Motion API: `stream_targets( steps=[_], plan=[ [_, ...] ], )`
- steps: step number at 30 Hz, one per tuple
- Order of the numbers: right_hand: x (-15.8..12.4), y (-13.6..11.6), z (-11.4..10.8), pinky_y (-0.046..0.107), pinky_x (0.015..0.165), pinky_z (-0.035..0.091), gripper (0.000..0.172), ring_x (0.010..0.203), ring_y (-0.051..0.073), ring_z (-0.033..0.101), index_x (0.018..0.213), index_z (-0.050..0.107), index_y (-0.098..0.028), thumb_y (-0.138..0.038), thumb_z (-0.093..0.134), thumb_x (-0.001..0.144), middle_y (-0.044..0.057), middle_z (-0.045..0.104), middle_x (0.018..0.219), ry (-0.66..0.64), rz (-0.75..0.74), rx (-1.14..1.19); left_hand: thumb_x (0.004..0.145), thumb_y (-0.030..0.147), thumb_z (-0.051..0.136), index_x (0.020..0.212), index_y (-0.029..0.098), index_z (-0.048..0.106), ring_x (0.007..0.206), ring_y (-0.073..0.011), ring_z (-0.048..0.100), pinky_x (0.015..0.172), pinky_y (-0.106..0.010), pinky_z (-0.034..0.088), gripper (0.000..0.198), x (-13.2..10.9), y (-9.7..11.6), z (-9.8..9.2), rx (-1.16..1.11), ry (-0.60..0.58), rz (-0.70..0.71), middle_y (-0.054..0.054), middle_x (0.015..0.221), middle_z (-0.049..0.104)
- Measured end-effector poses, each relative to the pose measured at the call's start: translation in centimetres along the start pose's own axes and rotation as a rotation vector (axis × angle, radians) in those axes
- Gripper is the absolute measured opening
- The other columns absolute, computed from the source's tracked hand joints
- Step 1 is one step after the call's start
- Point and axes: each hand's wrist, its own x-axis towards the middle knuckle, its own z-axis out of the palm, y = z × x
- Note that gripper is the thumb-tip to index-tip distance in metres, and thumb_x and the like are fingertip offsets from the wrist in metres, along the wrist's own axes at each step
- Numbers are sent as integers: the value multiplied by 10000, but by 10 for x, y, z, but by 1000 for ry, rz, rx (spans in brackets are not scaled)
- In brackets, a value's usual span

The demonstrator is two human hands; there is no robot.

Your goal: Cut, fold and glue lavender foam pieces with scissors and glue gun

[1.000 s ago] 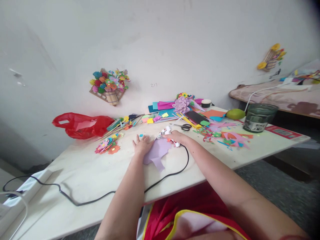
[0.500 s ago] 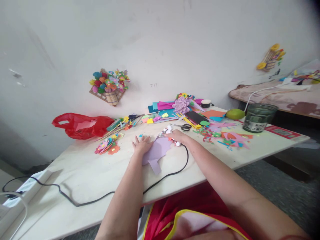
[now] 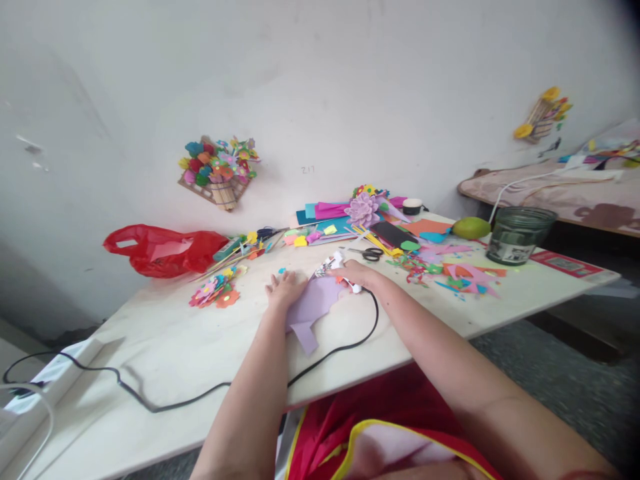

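Observation:
My left hand (image 3: 285, 291) lies flat with fingers spread on the left edge of a lilac foam cut-out (image 3: 313, 307), pressing it to the pale table (image 3: 165, 353). My right hand (image 3: 356, 272) is closed round a small white glue gun (image 3: 334, 264), its nozzle at the cut-out's top edge. A black cord (image 3: 345, 343) runs from the gun across the table to the left.
A red plastic bag (image 3: 165, 250), small foam flowers (image 3: 216, 292), scissors (image 3: 369, 253), a black phone (image 3: 395, 235), coloured foam sheets and scraps (image 3: 450, 270), a green fruit (image 3: 471, 228) and a dark glass jar (image 3: 517, 235) crowd the far side. A power strip (image 3: 45, 380) sits at left.
The lilac cut-out has turned slightly, its lower tab swinging left and toward me. Both hands stay almost in place.

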Motion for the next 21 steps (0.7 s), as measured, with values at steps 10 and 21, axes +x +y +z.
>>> stream_targets(
  steps=[10, 21],
  plan=[
    [-2, 0, 1, 196, 314, 345, 377, 317, 82, 435, 633, 552, -127, -494, 621, 677, -26, 495, 421, -54, -38, -23, 732, 632, 324, 1341, 355, 287, 1321, -360, 13, 985, -597, 160, 671, 3, -1, 1, 23, -1, -9, -17, 1471, 122],
    [3, -2, -3, 184, 325, 351, 298, 328, 75, 437, 661, 551, -128, -413, 629, 701, -27, 496, 427, 125, -28, 62, 760, 590, 311, 1357, 375, 231, 1325, -340, -24, 1000, -589, 143, 640, -4, -4, -2, -3, -4, 48, 29, 1470, 125]
  ],
)
